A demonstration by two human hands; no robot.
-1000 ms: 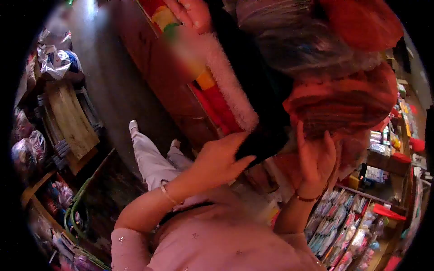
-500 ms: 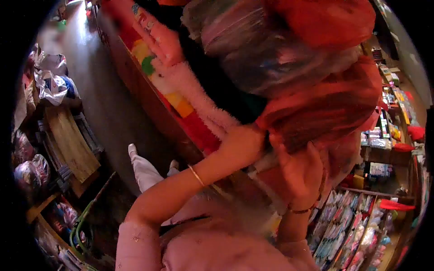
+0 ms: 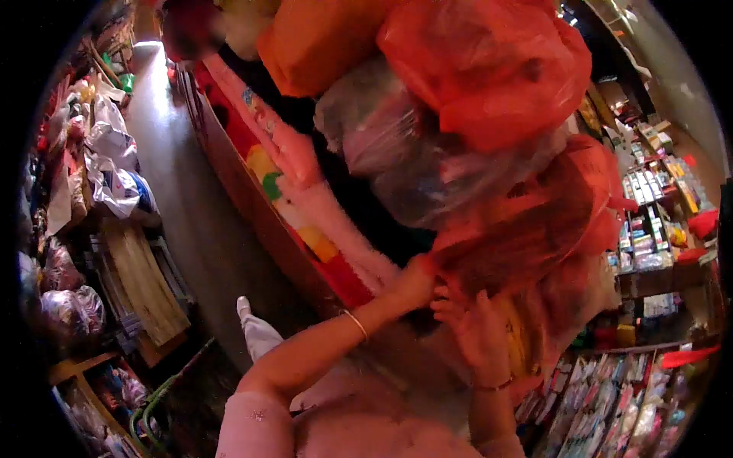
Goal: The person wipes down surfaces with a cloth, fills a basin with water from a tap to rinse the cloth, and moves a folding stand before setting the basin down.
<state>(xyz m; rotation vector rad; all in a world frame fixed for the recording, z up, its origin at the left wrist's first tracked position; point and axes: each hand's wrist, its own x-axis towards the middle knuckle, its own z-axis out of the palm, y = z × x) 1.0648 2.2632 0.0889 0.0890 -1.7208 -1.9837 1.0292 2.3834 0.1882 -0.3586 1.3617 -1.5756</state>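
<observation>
One dark-red plastic bag (image 3: 527, 233) is angled away rightward, near edge met by left hand (image 3: 413, 285), grip unclear; right hand (image 3: 479, 330), fingers parted.

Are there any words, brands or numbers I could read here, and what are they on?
No text can be read.
White-and-blue plastic bag: any print is too blurred.
Small white boxes at picture right: too small.
Multicoloured plastic packets at lower right: too small.
Lower red translucent plastic bag: no lettering visible.
</observation>
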